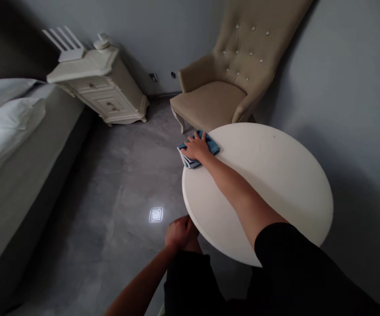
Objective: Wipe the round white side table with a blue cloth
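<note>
A folded blue cloth (212, 145) with white edging lies at the left rim of a round white table (275, 171), partly overhanging it. My right hand (195, 147) presses down on this cloth, palm down, its fingers spread over the top. Below the table's left edge, my left hand (178, 231) is closed at my bare knee, just above the dark shorts. The undersides of its fingers are hidden, and whether they hold anything cannot be seen.
Behind the table stands a beige tufted armchair (206, 103). A white nightstand (111, 94) at the back left carries a white router-like device (71, 52). The bed (22, 136) runs along the left side. A bright square pattern (156, 214) shows on the grey floor.
</note>
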Demonstrator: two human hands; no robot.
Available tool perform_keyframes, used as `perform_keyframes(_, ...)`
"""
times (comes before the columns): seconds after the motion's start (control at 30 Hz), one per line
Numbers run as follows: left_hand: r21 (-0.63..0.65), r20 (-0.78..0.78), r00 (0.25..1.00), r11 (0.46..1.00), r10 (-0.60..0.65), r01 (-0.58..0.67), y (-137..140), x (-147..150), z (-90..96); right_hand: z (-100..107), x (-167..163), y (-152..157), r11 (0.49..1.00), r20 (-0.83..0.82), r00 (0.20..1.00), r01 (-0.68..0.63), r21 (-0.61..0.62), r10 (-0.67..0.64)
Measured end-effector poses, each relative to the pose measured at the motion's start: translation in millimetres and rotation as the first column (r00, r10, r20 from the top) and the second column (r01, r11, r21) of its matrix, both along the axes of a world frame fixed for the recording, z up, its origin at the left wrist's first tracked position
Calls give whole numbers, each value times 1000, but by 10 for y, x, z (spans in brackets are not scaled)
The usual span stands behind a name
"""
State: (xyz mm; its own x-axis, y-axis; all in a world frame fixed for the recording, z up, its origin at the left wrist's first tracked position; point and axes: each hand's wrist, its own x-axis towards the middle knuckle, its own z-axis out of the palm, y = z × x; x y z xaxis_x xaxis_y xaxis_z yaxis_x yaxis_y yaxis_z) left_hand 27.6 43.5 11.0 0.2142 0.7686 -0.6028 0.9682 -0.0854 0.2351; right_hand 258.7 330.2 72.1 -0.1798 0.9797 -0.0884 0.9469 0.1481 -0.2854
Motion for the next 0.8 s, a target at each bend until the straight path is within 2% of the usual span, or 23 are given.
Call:
perform_keyframes(0.07,-5,-25,1000,1000,5,-6,11,-4,-7,1,117,194,999,1,1000,19,-31,-19)
perform_keyframes(0.17,-4,-45,999,1000,21,-21,16,3,-2,5,635,425,992,-3,993,116,-39,-116)
perform_keyframes(0.27,-14,-49,999,1000,23,-24,16,20,13,13,1431,493,969,12,970,244,-28,-244)
perform_keyframes(0.37,-13,-45,999,1000,23,-23,16,25,17,15,2356,302,903,48,903,429,-23,-427)
perform_keyframes(0.47,2,-36,999,1000,9,-9,8,16,2,11,3218,-184,776,82,776,630,-43,-626)
perform_keyframes(0.57,37,-45,999,999,-10,11,-14,12,-10,29,3820,-889,677,89,682,732,-80,-726)
perform_keyframes(0.67,55,-54,998,998,-32,35,-49,35,-4,88,4075,-1680,621,97,630,776,-110,-770)
perform_keyframes(0.8,76,-31,998,995,-58,60,-112,92,5,181,3973,-2722,592,137,595,803,-65,-792)
